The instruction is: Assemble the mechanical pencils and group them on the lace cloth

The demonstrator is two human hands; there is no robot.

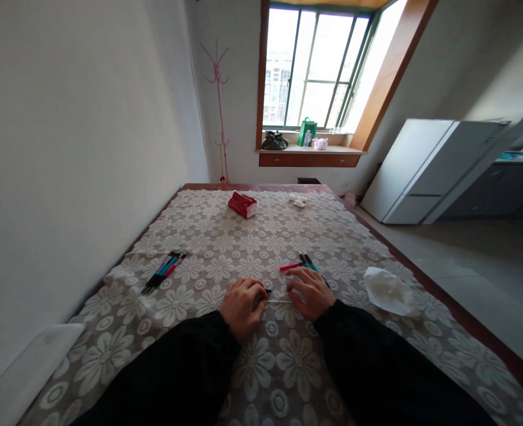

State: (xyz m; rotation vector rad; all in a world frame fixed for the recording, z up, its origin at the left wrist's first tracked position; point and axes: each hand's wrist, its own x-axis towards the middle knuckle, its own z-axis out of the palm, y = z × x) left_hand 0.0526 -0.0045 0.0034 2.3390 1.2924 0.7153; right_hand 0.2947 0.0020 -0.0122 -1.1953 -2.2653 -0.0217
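Here, your left hand [240,305] has its fingers curled shut on a dark pen part [261,294]; your right hand [309,291] pinches the other end of a thin white refill [279,302] between them, low over the floral tablecloth [208,242]. Just beyond the right hand: loose pens, red and teal [299,264]. Far left: pen bundle [164,271]. Right: crumpled white tissue [388,290]. Far end: red packet [242,205].

A single head-worn camera looks forward and down along the tabletop [288,367], close above the wearer's black sleeves [190,373] in the foreground, facing the far window [319,71], with a white wall [75,148] at left.
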